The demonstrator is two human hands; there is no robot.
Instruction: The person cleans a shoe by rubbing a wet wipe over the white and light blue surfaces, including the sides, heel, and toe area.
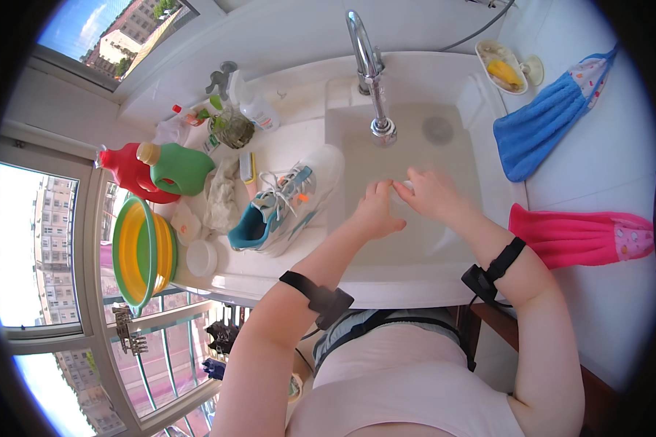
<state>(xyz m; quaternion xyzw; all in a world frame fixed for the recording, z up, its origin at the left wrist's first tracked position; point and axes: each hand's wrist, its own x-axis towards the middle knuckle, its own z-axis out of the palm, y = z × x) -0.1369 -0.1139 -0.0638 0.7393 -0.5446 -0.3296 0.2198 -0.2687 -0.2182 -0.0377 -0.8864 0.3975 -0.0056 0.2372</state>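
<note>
Both hands are over the white sink basin (355,273), which holds cloudy water. My right hand (432,194) has a small whitish thing (408,185) at its fingertips, mostly hidden and too small to name. My left hand (376,210) reaches in from the other side, its fingertips close to the right thumb and its own thumb held apart. A white and teal sneaker (284,207) with white laces rests on the counter to the left, its toe at the basin's rim. The chrome faucet (380,104) hangs over the basin beyond my hands.
On the left counter are a scrub brush (249,172), a crumpled cloth (223,196), a white round lid (201,258), green (183,169) and red (128,166) jugs, a glass plant jar (233,129) and a yellow-green collapsible basin (142,251). Blue (546,120) and pink (568,235) towels hang at right.
</note>
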